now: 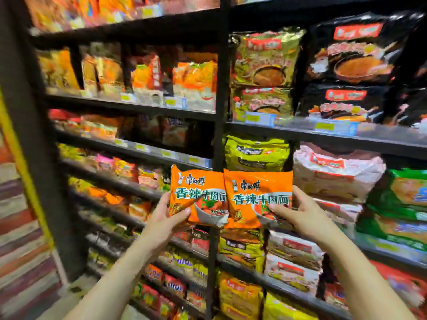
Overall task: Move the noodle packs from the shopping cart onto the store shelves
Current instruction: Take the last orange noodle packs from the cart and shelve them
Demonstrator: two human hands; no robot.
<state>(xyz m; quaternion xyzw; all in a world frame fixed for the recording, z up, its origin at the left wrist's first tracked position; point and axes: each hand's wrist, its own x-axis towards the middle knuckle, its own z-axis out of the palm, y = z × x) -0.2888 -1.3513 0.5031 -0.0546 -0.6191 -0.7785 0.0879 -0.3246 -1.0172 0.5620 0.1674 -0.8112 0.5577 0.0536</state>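
Both hands are raised before the shelving. Left hand [169, 210] grasps the lower left corner of one orange noodle pack [198, 195], thumb on its front. Right hand [298, 214] grasps a second orange noodle pack [256, 197] at its lower right. The packs overlap at their inner edges, held in front of the black upright post [221, 88]. Behind them, store shelves [323, 132] carry stocked packets.

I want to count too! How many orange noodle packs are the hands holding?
2. One orange pack is in the left hand; the other pack is in the right hand. More could hide behind them.
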